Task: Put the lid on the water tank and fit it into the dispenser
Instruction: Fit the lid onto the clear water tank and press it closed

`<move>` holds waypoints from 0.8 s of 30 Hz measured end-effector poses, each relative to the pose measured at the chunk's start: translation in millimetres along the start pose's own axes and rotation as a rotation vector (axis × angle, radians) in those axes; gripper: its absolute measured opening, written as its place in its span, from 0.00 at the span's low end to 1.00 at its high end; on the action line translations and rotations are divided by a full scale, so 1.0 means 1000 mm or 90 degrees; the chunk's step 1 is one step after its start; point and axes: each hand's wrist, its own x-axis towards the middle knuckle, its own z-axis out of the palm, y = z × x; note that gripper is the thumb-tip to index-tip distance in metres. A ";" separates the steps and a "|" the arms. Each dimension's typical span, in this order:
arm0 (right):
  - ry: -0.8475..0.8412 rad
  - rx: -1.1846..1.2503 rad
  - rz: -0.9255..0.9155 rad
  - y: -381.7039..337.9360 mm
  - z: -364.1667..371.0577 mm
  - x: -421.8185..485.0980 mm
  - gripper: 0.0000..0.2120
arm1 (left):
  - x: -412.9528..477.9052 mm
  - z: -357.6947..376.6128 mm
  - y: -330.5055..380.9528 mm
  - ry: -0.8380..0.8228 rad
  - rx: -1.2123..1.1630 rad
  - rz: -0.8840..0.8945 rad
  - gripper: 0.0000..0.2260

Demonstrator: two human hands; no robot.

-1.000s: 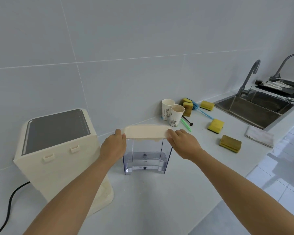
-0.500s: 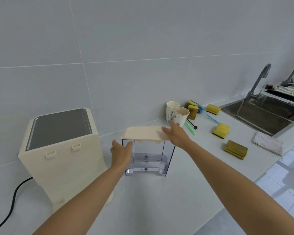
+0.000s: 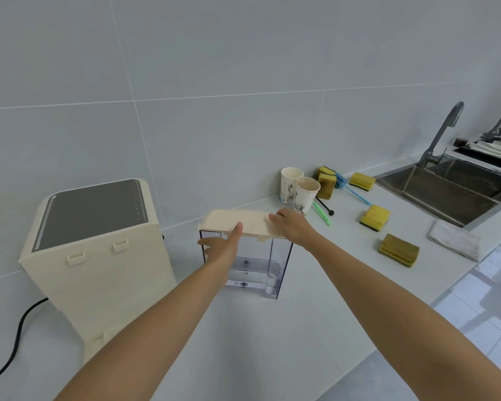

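Cream lid (image 3: pixel 237 222) is seated on clear tank (image 3: pixel 252 264), standing on bench (image 3: pixel 272 342) just right of dispenser (image 3: pixel 99 250). Left hand (image 3: pixel 223 247), previously curled lower at the tank's corner, is now opened flat against the lid's front edge; right hand (image 3: pixel 291 225) stays spread, pressing the lid's right end.

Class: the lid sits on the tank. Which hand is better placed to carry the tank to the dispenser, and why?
Probably the left hand: it is at the water tank wall nearest the dispenser, thumb on the lid. The right hand rests on the lid's far end.
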 end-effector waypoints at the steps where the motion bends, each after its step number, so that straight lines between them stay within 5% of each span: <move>1: 0.000 -0.004 0.001 0.000 0.000 -0.002 0.18 | 0.002 0.001 0.002 0.005 -0.001 0.001 0.45; 9: 0.008 -0.012 -0.007 0.007 0.000 -0.025 0.19 | 0.027 0.008 0.013 -0.048 -0.034 0.112 0.50; 18: -0.001 -0.018 -0.025 0.005 0.014 -0.045 0.13 | 0.043 -0.002 0.024 -0.151 -0.021 0.218 0.24; 24: -0.028 0.032 -0.062 -0.005 0.030 -0.052 0.15 | 0.048 -0.010 0.038 -0.184 0.078 0.237 0.16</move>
